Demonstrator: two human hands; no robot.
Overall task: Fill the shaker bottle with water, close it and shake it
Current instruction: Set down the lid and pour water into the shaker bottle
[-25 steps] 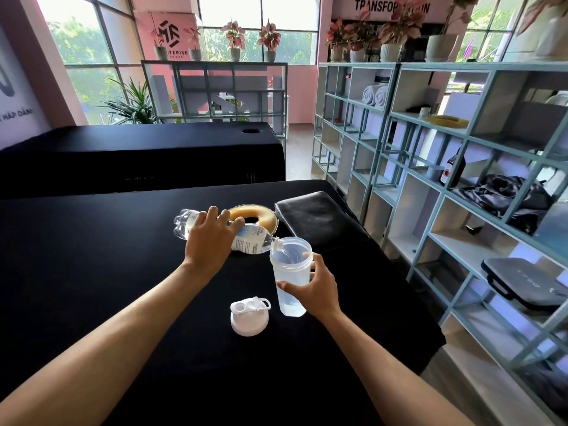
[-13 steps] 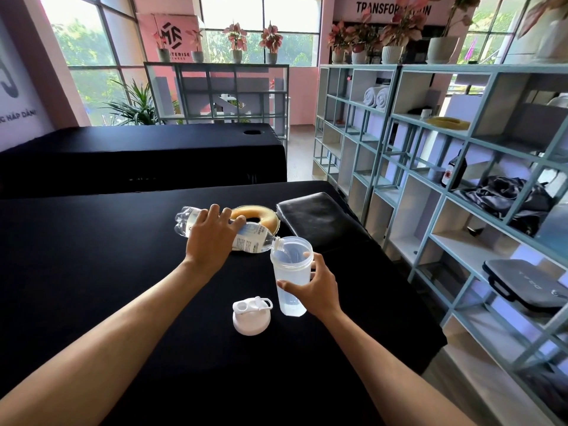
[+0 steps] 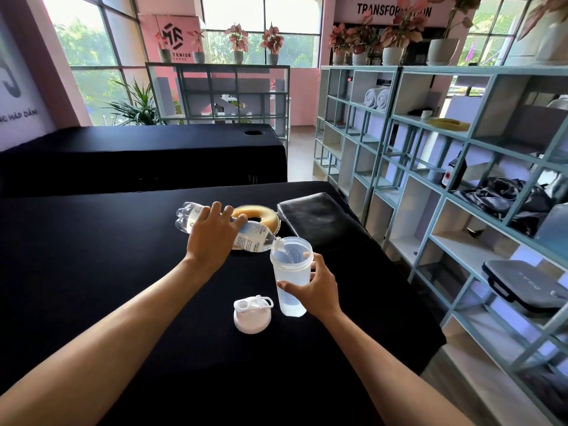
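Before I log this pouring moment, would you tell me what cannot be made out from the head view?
- Clear plastic water bottle: its middle is covered by the left hand; label text too small to read.
- Translucent shaker cup: the right hand covers its right side, so the water level is uncertain.
- White flip-top lid on the black table: underside hidden.

spa/massage rm; massage tables (image 3: 153,155), rolled towels (image 3: 376,98)
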